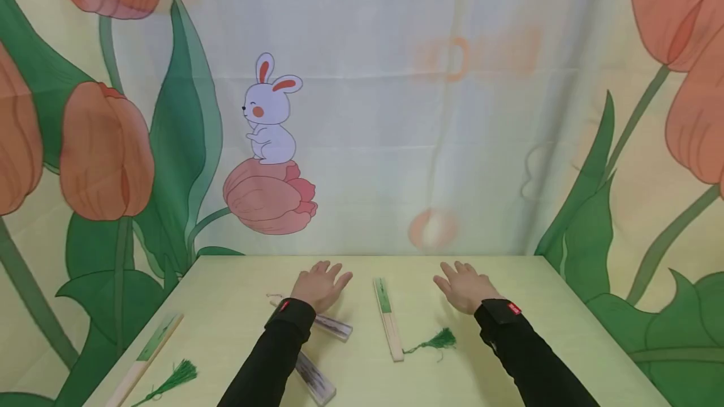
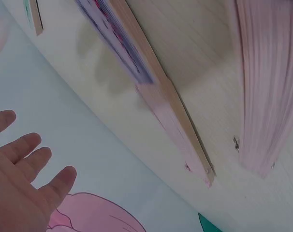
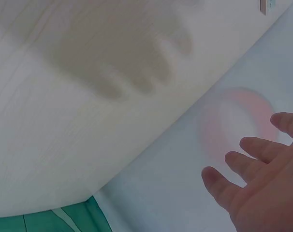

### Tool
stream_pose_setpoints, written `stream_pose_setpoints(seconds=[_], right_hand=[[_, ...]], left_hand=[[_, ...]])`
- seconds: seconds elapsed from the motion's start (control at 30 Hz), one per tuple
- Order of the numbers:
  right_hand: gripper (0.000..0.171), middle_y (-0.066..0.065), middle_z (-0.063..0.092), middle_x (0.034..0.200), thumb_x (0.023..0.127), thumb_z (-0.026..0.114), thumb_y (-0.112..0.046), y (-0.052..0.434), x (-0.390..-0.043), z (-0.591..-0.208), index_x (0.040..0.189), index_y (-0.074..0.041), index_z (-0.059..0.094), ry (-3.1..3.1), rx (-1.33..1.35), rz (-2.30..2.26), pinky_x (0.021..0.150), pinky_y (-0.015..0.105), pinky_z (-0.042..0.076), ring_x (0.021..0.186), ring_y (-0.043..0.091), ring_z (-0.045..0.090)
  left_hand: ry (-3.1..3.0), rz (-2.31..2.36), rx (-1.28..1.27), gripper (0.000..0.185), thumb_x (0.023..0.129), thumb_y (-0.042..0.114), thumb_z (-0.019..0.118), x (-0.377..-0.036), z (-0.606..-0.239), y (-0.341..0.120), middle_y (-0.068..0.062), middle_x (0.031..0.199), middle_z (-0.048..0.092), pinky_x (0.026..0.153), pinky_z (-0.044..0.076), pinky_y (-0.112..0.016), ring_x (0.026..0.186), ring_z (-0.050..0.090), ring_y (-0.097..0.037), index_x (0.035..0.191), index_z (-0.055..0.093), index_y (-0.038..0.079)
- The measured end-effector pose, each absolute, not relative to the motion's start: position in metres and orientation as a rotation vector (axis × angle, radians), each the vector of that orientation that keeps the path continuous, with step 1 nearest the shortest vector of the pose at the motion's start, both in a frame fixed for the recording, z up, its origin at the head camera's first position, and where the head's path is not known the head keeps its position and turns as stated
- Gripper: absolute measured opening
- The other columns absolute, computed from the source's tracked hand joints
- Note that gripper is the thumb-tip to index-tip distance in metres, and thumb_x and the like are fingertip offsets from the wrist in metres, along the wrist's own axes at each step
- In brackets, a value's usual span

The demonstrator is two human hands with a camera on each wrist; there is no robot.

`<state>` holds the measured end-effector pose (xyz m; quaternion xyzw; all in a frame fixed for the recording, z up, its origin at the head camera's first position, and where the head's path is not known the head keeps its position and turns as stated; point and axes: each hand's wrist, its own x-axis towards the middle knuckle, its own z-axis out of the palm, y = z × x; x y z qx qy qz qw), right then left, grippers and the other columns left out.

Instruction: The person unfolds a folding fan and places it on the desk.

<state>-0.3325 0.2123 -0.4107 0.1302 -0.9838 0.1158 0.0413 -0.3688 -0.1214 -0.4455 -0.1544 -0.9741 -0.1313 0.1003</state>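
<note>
Both hands hover palm down over a pale yellow table (image 1: 237,287), fingers spread and holding nothing. My left hand (image 1: 322,284) is above a folded purple fan (image 1: 334,326); a second purple fan (image 1: 313,379) lies nearer me under the black sleeve. In the left wrist view the left hand (image 2: 25,179) is at the bottom left, with the two folded fans (image 2: 161,96) (image 2: 260,87) lying apart on the table. My right hand (image 1: 464,284) is to the right of a folded green-and-wood fan (image 1: 388,318) with a green tassel (image 1: 438,340). The right wrist view has the right hand (image 3: 262,183) above its shadow (image 3: 122,53).
Another folded green fan (image 1: 148,349) with a green tassel (image 1: 172,379) lies along the table's left edge. A printed cloth backdrop with tulips and a rabbit (image 1: 270,112) hangs right behind the table's far edge.
</note>
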Motion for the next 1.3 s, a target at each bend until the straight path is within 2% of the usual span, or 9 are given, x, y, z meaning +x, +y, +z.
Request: stream_pose_setpoints(seconds=[0.17,0.33,0.47,0.6,0.83,0.9,1.03,1.13,1.3], right_hand=[[0.054,0.031,0.04,0.143,0.105,0.041,-0.037,0.201,-0.331,-0.422,0.145,-0.001,0.041,-3.038,0.403,0.39,0.101,0.07,0.028,0.132,0.05,0.035],[0.051,0.027,0.045,0.14,0.105,0.041,-0.038,0.182,-0.331,-0.441,0.142,-0.003,0.046,-3.052,0.41,0.414,0.099,0.069,0.032,0.129,0.047,0.04],[0.049,0.024,0.051,0.134,0.104,0.044,-0.039,0.164,-0.331,-0.458,0.138,-0.004,0.051,-3.053,0.425,0.438,0.096,0.066,0.037,0.124,0.045,0.046],[0.048,0.022,0.056,0.121,0.102,0.048,-0.04,0.148,-0.333,-0.476,0.132,-0.002,0.055,-3.029,0.434,0.428,0.089,0.061,0.045,0.113,0.042,0.054],[0.04,0.018,0.059,0.101,0.101,0.05,-0.036,0.121,-0.334,-0.49,0.113,0.0,0.063,-3.024,0.414,0.45,0.08,0.055,0.051,0.096,0.038,0.059],[0.037,0.017,0.058,0.096,0.1,0.051,-0.032,0.113,-0.332,-0.491,0.107,0.002,0.063,-3.023,0.406,0.479,0.079,0.053,0.051,0.091,0.036,0.059],[0.028,0.014,0.056,0.085,0.096,0.055,-0.024,0.1,-0.33,-0.487,0.096,0.003,0.063,-3.006,0.397,0.599,0.075,0.05,0.051,0.079,0.031,0.057],[0.027,0.012,0.056,0.082,0.093,0.059,-0.023,0.093,-0.328,-0.485,0.093,0.003,0.062,-2.998,0.357,0.734,0.073,0.048,0.051,0.074,0.028,0.054],[0.032,0.014,0.056,0.083,0.09,0.061,-0.024,0.09,-0.323,-0.485,0.098,0.007,0.06,-3.002,0.205,0.895,0.068,0.044,0.049,0.07,0.026,0.051]], left_hand=[[-2.852,-0.351,-0.452,0.055,0.103,0.051,0.037,-0.367,-0.453,-0.108,-0.014,0.123,0.061,0.098,0.041,-0.057,0.119,0.053,-0.034,0.126,0.064,0.009],[-2.829,-0.271,-0.421,0.04,0.1,0.042,0.05,-0.363,-0.457,-0.094,-0.01,0.097,0.066,0.083,0.048,-0.053,0.098,0.06,-0.033,0.1,0.071,0.009],[-2.783,-0.257,-0.378,0.032,0.095,0.034,0.061,-0.36,-0.463,-0.08,-0.004,0.071,0.061,0.066,0.051,-0.046,0.073,0.061,-0.026,0.074,0.065,0.011],[-2.785,-0.41,-0.3,0.035,0.091,0.027,0.067,-0.354,-0.468,-0.062,-0.001,0.057,0.053,0.05,0.047,-0.04,0.054,0.054,-0.021,0.062,0.057,0.011],[-2.873,-0.905,-0.199,0.035,0.087,0.015,0.063,-0.346,-0.469,-0.03,0.0,0.05,0.045,0.044,0.034,-0.03,0.046,0.045,-0.018,0.055,0.05,0.009],[-2.895,-0.994,-0.154,0.033,0.086,0.015,0.064,-0.348,-0.472,-0.024,0.0,0.048,0.047,0.042,0.034,-0.028,0.044,0.048,-0.017,0.056,0.052,0.008],[-2.917,-1.054,-0.07,0.024,0.084,0.019,0.066,-0.354,-0.48,-0.019,-0.004,0.058,0.053,0.049,0.039,-0.031,0.053,0.051,-0.021,0.069,0.06,0.002],[-2.921,-1.086,-0.047,0.021,0.08,0.02,0.066,-0.358,-0.487,-0.019,-0.007,0.065,0.053,0.053,0.04,-0.033,0.06,0.05,-0.024,0.076,0.061,0.0],[-2.954,-1.256,-0.029,0.019,0.078,0.019,0.065,-0.359,-0.497,-0.023,-0.007,0.063,0.054,0.047,0.037,-0.03,0.055,0.05,-0.021,0.072,0.06,0.002]])
